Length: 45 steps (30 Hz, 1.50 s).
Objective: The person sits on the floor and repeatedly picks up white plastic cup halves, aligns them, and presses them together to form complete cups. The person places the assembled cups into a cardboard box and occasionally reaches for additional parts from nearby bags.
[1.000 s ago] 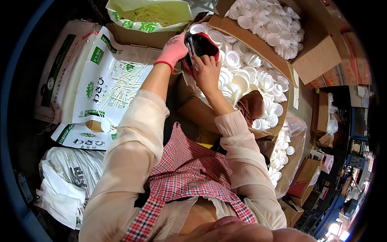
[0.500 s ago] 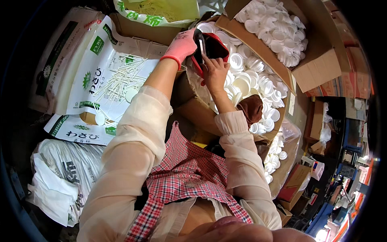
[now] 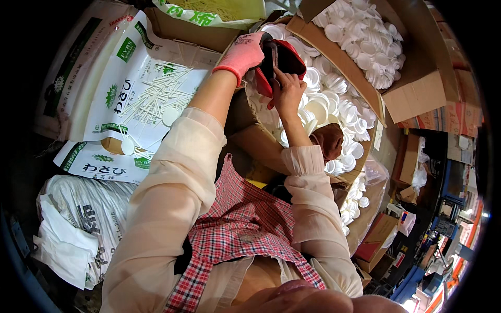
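My left hand point(image 3: 244, 53), in a pink glove, grips the left side of a red and black tray point(image 3: 284, 61) held up over a cardboard box point(image 3: 245, 112) full of small white plastic cups point(image 3: 334, 104). My bare right hand point(image 3: 288, 94) touches the tray's underside with its fingers raised against it. What lies inside the tray is hidden from me.
A second open cardboard box point(image 3: 417, 99) of white cups stands at the upper right. A white bag printed in green point(image 3: 141, 99) with white plastic sticks lies at the left. A grey-white sack point(image 3: 78, 229) sits at the lower left. Small cartons crowd the right edge.
Both hands with the tray stay together over the cup box; the view has shifted slightly, so they sit a little higher and further right in the picture.
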Motion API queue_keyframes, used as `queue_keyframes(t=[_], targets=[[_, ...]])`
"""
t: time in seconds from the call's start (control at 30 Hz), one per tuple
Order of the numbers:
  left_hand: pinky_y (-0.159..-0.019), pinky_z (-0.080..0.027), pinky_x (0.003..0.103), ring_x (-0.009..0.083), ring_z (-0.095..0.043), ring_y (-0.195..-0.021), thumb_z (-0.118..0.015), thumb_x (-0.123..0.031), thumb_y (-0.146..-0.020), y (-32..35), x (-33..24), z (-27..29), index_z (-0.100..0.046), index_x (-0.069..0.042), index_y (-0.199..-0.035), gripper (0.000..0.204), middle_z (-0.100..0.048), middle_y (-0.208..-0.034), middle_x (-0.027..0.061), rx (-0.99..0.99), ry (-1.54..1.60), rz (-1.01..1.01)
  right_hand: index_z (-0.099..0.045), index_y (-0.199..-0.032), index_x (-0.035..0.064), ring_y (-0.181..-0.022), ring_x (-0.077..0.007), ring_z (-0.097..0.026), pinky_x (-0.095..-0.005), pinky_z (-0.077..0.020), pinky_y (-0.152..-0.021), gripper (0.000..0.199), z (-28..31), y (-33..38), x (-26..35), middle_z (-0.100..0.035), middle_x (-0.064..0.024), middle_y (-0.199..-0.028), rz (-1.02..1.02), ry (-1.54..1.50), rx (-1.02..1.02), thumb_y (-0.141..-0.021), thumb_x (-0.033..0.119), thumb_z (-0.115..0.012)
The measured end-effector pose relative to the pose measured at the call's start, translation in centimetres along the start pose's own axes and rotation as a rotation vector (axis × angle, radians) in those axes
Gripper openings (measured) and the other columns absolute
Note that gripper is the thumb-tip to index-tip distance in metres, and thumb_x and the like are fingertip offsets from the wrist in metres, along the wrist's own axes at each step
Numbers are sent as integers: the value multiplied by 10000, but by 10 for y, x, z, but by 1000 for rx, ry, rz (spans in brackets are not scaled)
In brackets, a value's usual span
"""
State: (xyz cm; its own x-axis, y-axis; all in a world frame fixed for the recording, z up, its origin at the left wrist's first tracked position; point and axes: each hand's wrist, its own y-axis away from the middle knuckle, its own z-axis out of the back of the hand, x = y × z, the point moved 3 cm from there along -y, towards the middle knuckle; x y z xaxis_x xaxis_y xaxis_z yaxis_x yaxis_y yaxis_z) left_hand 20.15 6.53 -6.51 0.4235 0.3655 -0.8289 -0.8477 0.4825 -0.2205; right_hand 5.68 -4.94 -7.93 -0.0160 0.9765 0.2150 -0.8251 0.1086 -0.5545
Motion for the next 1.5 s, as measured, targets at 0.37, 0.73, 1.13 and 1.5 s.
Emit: queue_keyframes(t=[0.37,0.73,1.13,1.5], targets=[[-911,-453,393,358,-557,-1078,-563,-103,-772,8,-12,14,-563,-82,-1196,424,-614,-1125,196,56,-127,38,-686,-889,109,-798,-243,-601,-373,-353,-801,160,-9,-6,-23,-681,-50,-824,-274,-131,159,-754,187,-723],[-924,-445,399,365,-542,-1105,-624,-41,-693,20,-19,13,-498,-79,-1274,596,-592,-1154,215,199,-72,-112,-679,-848,127,-786,-238,-583,-376,-352,-788,119,0,2,-17,-658,-36,-759,-190,-135,41,-742,171,-706],[-934,-440,424,361,-515,-1121,-629,-210,-804,28,-75,43,-575,-47,-1166,401,-549,-1191,198,-330,-465,-368,-632,-1026,57,-1023,-333,-538,-389,-450,-876,299,136,62,-45,-585,-131,-1103,-190,-113,-57,-736,25,-694],[-790,-505,295,184,-620,-949,-565,-283,-932,62,-97,-89,-538,-29,-1227,390,-620,-1041,73,329,564,79,-659,-771,15,-661,-368,-620,-437,-496,-633,170,116,60,-123,-629,-197,-702,-498,29,27,-740,182,-667]])
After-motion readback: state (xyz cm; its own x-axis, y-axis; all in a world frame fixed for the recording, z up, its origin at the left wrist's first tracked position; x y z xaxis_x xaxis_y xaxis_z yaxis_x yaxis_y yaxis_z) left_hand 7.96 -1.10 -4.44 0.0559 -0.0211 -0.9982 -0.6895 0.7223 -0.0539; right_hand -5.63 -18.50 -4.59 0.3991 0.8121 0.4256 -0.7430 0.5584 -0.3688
